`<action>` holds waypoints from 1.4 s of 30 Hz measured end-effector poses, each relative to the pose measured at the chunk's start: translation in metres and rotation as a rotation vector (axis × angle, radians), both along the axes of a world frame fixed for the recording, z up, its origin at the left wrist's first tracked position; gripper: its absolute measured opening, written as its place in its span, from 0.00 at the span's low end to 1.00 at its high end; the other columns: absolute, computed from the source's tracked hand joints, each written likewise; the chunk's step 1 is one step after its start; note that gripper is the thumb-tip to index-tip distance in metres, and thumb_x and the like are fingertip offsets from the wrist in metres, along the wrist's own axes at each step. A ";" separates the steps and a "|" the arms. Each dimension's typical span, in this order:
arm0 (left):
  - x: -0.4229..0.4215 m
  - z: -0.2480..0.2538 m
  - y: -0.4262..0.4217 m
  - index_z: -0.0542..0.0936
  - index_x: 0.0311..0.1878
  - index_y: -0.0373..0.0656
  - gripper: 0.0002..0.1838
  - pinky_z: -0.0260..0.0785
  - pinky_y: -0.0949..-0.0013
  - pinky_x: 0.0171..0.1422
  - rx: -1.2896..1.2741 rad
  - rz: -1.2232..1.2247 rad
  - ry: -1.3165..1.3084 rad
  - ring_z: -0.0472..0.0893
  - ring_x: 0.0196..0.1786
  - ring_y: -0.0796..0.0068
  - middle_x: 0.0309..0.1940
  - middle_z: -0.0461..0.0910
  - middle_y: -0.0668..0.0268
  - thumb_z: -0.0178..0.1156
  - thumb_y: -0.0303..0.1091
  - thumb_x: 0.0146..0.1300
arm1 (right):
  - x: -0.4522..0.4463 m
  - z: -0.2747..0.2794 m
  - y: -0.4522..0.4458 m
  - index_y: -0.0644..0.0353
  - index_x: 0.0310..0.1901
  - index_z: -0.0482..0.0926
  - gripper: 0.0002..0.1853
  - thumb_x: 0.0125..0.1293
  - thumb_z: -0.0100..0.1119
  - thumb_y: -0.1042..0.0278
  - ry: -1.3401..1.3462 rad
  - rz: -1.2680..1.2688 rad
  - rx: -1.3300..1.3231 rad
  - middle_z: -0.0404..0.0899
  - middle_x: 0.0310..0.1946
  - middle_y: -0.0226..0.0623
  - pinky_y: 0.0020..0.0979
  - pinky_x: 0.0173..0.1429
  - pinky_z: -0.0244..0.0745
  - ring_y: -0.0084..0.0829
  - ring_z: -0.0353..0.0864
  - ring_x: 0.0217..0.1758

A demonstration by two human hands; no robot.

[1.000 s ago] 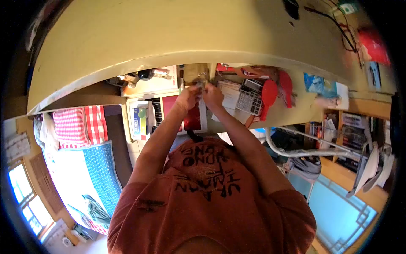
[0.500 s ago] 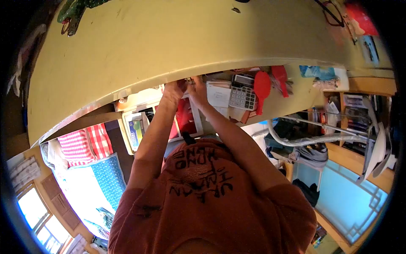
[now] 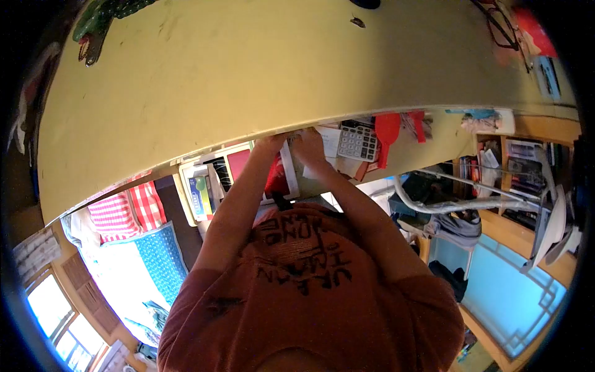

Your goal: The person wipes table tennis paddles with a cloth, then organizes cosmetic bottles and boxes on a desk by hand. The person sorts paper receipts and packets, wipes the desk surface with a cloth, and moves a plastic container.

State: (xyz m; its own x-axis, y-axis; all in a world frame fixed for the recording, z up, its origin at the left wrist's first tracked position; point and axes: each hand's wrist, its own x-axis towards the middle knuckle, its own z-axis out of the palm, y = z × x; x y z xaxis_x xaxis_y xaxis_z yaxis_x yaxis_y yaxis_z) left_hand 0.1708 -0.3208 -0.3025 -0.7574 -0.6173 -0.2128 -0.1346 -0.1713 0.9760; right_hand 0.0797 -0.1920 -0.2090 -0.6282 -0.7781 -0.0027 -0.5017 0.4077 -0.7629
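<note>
My left hand (image 3: 271, 144) reaches to the front edge of the yellow desk (image 3: 204, 74); its fingers are hidden there. Close beside it on the right, my right hand (image 3: 308, 146) has its fingers curled in, and whatever they hold is hidden. Both hands are over the open drawer. Under my wrists lies a red item in a white frame (image 3: 291, 180). White papers (image 3: 330, 139) and a calculator (image 3: 357, 141) are to the right of my right hand. Beyond the calculator is a red paddle-shaped object (image 3: 387, 133), partly covered by the desk edge.
The desk edge overhangs the drawer. A blue-green box (image 3: 200, 197) stands in the drawer's left part. On the desk top lie glasses (image 3: 499, 28) and a green beaded item (image 3: 99, 25). To the right are a white curved tube frame (image 3: 434, 204) and a bookshelf (image 3: 514, 173).
My hands have moved slightly right and down the picture, and my right hand's fingers look more curled. The view has shifted, so the desk edge covers more of the calculator and paddle.
</note>
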 end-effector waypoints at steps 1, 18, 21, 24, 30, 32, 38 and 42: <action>-0.001 0.008 0.003 0.73 0.58 0.38 0.17 0.71 0.58 0.62 -0.498 -0.128 -0.046 0.77 0.59 0.56 0.57 0.77 0.56 0.56 0.34 0.69 | -0.003 0.004 0.016 0.61 0.47 0.72 0.17 0.54 0.52 0.80 -0.030 -0.008 -0.084 0.78 0.45 0.51 0.48 0.55 0.72 0.54 0.77 0.51; 0.005 0.010 0.018 0.78 0.51 0.31 0.21 0.74 0.65 0.57 -0.062 0.018 -0.290 0.82 0.49 0.61 0.44 0.83 0.58 0.63 0.38 0.60 | -0.093 -0.011 0.207 0.59 0.41 0.75 0.09 0.58 0.60 0.74 0.385 -0.410 0.068 0.80 0.31 0.50 0.46 0.42 0.74 0.52 0.81 0.36; 0.022 -0.001 0.020 0.78 0.49 0.31 0.19 0.74 0.63 0.56 -0.154 -0.073 -0.198 0.81 0.48 0.61 0.46 0.82 0.61 0.62 0.37 0.61 | -0.090 -0.012 0.210 0.60 0.41 0.76 0.09 0.58 0.61 0.71 0.237 -0.457 0.159 0.82 0.32 0.48 0.45 0.42 0.75 0.48 0.82 0.38; 0.035 -0.010 0.041 0.79 0.47 0.34 0.16 0.73 0.62 0.51 -0.176 -0.277 -0.177 0.79 0.44 0.64 0.43 0.80 0.64 0.62 0.36 0.62 | -0.095 -0.040 0.212 0.60 0.37 0.79 0.10 0.53 0.65 0.70 0.075 -0.536 0.042 0.80 0.29 0.45 0.43 0.41 0.76 0.47 0.81 0.34; 0.039 -0.005 0.097 0.78 0.50 0.44 0.14 0.67 0.72 0.38 0.813 -0.068 -0.010 0.76 0.36 0.77 0.37 0.79 0.69 0.62 0.33 0.61 | -0.130 -0.108 0.228 0.63 0.41 0.79 0.12 0.61 0.63 0.63 -0.001 -0.550 0.090 0.82 0.30 0.40 0.31 0.31 0.78 0.31 0.82 0.27; 0.035 0.021 0.098 0.77 0.54 0.43 0.17 0.68 0.72 0.37 0.668 -0.238 -0.095 0.77 0.34 0.75 0.40 0.81 0.68 0.61 0.33 0.61 | -0.139 -0.124 0.234 0.61 0.40 0.79 0.11 0.64 0.60 0.62 -0.161 -0.582 0.055 0.81 0.28 0.36 0.29 0.25 0.78 0.28 0.81 0.23; 0.009 0.102 0.105 0.75 0.59 0.37 0.22 0.73 0.68 0.42 0.651 -0.169 -0.206 0.80 0.39 0.70 0.42 0.82 0.64 0.59 0.30 0.61 | -0.138 -0.073 0.224 0.58 0.42 0.78 0.11 0.68 0.56 0.59 -0.668 -0.594 -0.078 0.79 0.25 0.32 0.27 0.23 0.77 0.24 0.79 0.21; 0.001 0.094 0.110 0.76 0.57 0.40 0.19 0.61 0.73 0.35 0.655 -0.134 -0.213 0.71 0.32 0.78 0.36 0.76 0.72 0.60 0.32 0.63 | -0.144 -0.065 0.214 0.57 0.44 0.78 0.12 0.69 0.56 0.57 -0.653 -0.625 -0.031 0.79 0.25 0.31 0.25 0.22 0.74 0.24 0.79 0.20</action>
State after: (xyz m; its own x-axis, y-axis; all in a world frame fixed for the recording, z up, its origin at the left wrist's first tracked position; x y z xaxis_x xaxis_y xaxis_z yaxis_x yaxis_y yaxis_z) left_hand 0.1723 -0.2108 -0.2084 -0.7185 -0.2156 -0.6613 -0.3724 -0.6838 0.6275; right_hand -0.0640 0.0224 -0.2743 -0.8170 -0.3007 -0.4921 0.3416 0.4352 -0.8330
